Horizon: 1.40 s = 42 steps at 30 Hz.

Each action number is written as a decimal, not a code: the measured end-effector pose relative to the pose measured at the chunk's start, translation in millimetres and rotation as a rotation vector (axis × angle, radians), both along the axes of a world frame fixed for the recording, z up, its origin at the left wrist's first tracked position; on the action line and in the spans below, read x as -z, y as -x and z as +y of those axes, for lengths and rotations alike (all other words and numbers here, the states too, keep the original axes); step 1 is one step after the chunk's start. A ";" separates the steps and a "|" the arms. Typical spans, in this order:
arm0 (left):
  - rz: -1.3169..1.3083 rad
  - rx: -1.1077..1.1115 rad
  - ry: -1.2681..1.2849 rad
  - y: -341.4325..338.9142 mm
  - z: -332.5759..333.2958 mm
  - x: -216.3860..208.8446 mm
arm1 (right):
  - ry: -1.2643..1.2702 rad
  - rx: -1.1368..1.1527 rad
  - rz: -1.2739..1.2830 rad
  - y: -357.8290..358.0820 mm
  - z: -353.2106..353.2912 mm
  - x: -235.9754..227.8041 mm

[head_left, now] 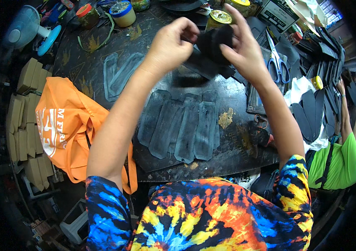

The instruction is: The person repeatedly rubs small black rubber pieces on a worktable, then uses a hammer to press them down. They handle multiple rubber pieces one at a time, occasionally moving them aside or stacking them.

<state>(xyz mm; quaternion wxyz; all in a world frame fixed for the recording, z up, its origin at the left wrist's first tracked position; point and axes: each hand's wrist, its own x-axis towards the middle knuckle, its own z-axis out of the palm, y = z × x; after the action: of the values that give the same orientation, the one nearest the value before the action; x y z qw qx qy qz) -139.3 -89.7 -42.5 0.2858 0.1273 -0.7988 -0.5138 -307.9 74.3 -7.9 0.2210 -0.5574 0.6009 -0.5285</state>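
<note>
Over the far middle of the dark table, my right hand (245,52) grips a black, soft-looking piece (215,45) between thumb and fingers; its index finger points up. Just left of that piece, my left hand (171,46) is closed with fingertips pinched; whatever they hold is hidden. Motion blurs the black piece, so its exact kind is unclear. Beneath my hands lie flat black strips (201,65). Nearer to me, several long grey-black pieces with tapered ends (180,127) overlap in a row. More such pieces (119,77) lie to the left.
An orange bag (67,117) hangs at the table's left edge. Scissors (275,58) lie to the right, near stacked black pieces (312,111). Jars (122,14) and an open yellow tin (220,17) stand at the back. A co-worker in a green shirt (337,163) is at right.
</note>
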 end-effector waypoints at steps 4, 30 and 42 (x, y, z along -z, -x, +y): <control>-0.343 -0.088 -0.028 -19.6 -61.2 8.5 | 0.003 0.136 0.145 -8.8 -87.7 38.8; -0.357 -0.169 0.767 -31.6 -93.3 31.0 | -0.184 0.214 0.285 -12.9 -116.6 53.1; -0.381 -0.230 0.828 -20.0 -55.3 42.1 | -0.059 0.172 0.248 1.1 -103.4 65.5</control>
<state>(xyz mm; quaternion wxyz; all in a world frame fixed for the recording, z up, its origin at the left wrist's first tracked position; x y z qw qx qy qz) -119.3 -145.0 -84.6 0.2158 0.1822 -0.9556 -0.0846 -309.0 -29.0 -73.4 0.1152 -0.5582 0.6843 -0.4549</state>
